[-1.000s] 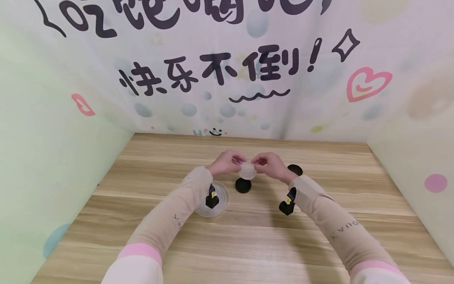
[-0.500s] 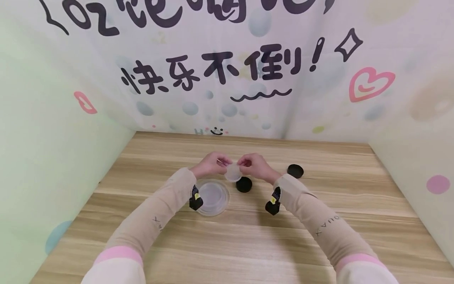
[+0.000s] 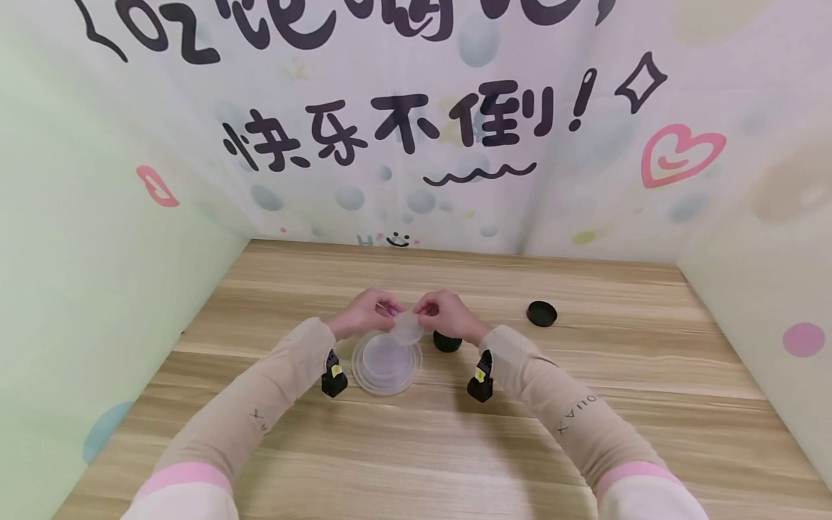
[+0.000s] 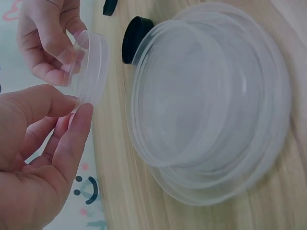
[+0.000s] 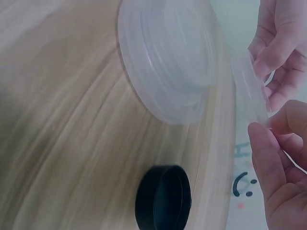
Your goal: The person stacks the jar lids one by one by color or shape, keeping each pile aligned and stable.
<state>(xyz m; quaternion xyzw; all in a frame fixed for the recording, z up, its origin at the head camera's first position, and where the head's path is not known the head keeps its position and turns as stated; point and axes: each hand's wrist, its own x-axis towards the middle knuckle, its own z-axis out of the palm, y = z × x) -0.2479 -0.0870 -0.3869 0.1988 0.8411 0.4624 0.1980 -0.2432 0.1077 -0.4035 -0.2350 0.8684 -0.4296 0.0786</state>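
Between both hands is a small clear plastic lid, raised above the table. My left hand pinches its left edge between thumb and fingers; my right hand pinches the right edge. The left wrist view shows this lid tilted nearly on edge, its raised rim visible. Just below it, a stack of clear round lids sits on the table, the smaller ones on top of the larger. One black round lid lies right of the stack, partly hidden by the right hand.
Another black lid lies farther right on the wooden table. A printed cloth backdrop stands at the rear edge, with pale walls on either side. Each wrist carries a small black camera.
Both hands have moved left with the small clear lid, from above the nearer black lid to above the right rear part of the stack. The farther black lid is now uncovered.
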